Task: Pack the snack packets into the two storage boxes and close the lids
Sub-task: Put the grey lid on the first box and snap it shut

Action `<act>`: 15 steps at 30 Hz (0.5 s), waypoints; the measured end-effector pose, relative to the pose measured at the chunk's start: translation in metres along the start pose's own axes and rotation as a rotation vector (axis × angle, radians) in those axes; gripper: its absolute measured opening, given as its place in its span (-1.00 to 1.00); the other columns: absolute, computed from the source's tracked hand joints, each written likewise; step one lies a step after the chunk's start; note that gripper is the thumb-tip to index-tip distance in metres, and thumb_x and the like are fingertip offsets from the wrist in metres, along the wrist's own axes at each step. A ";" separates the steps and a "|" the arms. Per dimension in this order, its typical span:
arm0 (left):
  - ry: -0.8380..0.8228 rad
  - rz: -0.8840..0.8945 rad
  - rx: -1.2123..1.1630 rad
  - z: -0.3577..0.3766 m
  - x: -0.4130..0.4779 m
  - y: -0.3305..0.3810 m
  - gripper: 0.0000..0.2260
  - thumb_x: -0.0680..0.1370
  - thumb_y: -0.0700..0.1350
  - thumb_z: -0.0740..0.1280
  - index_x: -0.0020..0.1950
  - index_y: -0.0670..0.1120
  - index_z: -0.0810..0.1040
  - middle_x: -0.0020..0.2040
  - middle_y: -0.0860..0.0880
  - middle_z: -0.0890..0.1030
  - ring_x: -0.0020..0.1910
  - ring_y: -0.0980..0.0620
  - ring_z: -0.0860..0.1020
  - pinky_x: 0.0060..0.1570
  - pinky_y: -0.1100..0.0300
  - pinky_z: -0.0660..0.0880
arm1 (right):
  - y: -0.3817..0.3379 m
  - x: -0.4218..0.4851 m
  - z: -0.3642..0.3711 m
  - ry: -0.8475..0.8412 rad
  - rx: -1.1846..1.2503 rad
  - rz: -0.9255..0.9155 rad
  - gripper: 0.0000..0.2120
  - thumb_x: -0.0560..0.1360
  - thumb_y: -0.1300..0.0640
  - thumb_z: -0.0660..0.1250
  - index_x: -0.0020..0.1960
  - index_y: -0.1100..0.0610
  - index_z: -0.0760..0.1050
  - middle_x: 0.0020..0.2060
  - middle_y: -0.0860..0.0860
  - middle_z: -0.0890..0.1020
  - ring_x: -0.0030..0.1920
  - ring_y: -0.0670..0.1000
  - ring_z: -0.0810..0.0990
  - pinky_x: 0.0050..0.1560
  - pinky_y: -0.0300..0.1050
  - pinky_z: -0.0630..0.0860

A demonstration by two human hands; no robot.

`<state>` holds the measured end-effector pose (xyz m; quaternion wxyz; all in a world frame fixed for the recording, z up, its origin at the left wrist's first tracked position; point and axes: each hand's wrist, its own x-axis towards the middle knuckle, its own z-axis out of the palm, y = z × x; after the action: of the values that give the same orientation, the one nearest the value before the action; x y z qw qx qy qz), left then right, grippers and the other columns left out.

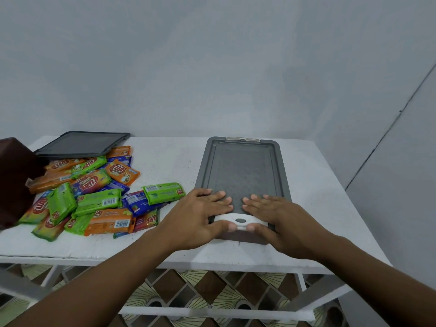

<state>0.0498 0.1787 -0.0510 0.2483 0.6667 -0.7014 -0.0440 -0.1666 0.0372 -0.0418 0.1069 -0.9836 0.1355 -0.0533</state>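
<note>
Table (165,161) white | wall (212,67) grey | left hand (198,215), right hand (280,220) flat on lid (240,171)

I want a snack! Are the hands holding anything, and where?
Nothing is lifted: left hand and right hand press flat on the near end of the grey plastic box lid, thumbs against its white latch.

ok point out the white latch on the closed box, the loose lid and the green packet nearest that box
white latch (240,221), head view, on its grey centre button
loose lid (79,145), head view, middle of its dark panel
green packet (164,192), head view, middle of its wrapper
</note>
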 end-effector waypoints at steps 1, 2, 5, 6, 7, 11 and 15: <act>-0.003 -0.002 0.002 -0.001 0.000 0.001 -0.42 0.51 0.36 0.22 0.37 0.04 0.60 0.43 0.11 0.52 0.48 0.33 0.29 0.51 0.15 0.20 | -0.002 -0.001 -0.001 0.014 0.006 0.006 -0.24 0.53 -0.41 -0.20 0.54 -0.04 0.30 0.49 -0.12 0.35 0.52 -0.14 0.23 0.54 -0.13 0.16; -0.004 -0.005 0.004 -0.001 -0.001 0.002 -0.41 0.51 0.37 0.21 0.38 0.04 0.60 0.44 0.11 0.51 0.47 0.36 0.27 0.51 0.19 0.18 | -0.004 -0.002 -0.001 0.034 0.014 0.016 -0.28 0.55 -0.40 -0.15 0.54 -0.05 0.28 0.49 -0.11 0.36 0.52 -0.12 0.25 0.53 -0.17 0.13; 0.036 0.019 0.016 -0.003 -0.006 0.008 -0.47 0.52 0.33 0.24 0.38 0.10 0.58 0.43 0.12 0.53 0.41 0.42 0.23 0.47 0.32 0.09 | -0.010 -0.006 -0.002 0.084 0.049 0.008 -0.47 0.62 -0.26 0.04 0.55 -0.17 0.17 0.48 -0.09 0.38 0.51 -0.09 0.28 0.46 -0.26 0.06; 0.051 0.040 0.020 -0.003 -0.006 0.009 -0.51 0.54 0.30 0.26 0.38 0.11 0.58 0.41 0.11 0.55 0.42 0.40 0.25 0.47 0.29 0.11 | -0.010 -0.007 -0.003 0.079 0.054 -0.017 -0.51 0.63 -0.21 0.06 0.55 -0.22 0.13 0.48 -0.09 0.37 0.51 -0.09 0.27 0.47 -0.24 0.08; 0.060 0.061 0.022 -0.003 -0.007 0.009 -0.54 0.55 0.28 0.27 0.38 0.11 0.57 0.40 0.10 0.56 0.43 0.36 0.29 0.48 0.24 0.14 | -0.010 -0.007 -0.002 0.079 0.049 -0.042 -0.53 0.64 -0.19 0.06 0.54 -0.25 0.11 0.48 -0.09 0.37 0.51 -0.09 0.27 0.48 -0.21 0.10; 0.082 0.140 0.050 0.003 -0.009 0.000 -0.59 0.60 0.22 0.30 0.39 0.10 0.55 0.38 0.03 0.59 0.47 0.13 0.42 0.49 -0.01 0.24 | -0.004 -0.009 0.002 0.179 0.055 -0.093 -0.55 0.64 -0.15 0.13 0.51 -0.19 0.20 0.41 -0.02 0.48 0.45 -0.04 0.39 0.47 -0.07 0.29; 0.159 0.239 0.087 0.011 -0.010 -0.010 -0.60 0.61 0.19 0.33 0.37 0.04 0.59 0.32 -0.02 0.63 0.42 0.03 0.50 0.48 -0.12 0.30 | -0.003 -0.008 0.004 0.202 -0.012 -0.100 -0.58 0.65 -0.20 0.05 0.45 -0.11 0.31 0.35 0.00 0.54 0.42 -0.08 0.39 0.46 -0.09 0.22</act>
<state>0.0544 0.1841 -0.0678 0.2775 0.5901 -0.7549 0.0694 -0.1727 0.0427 -0.0459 0.0841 -0.9793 0.0966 -0.1567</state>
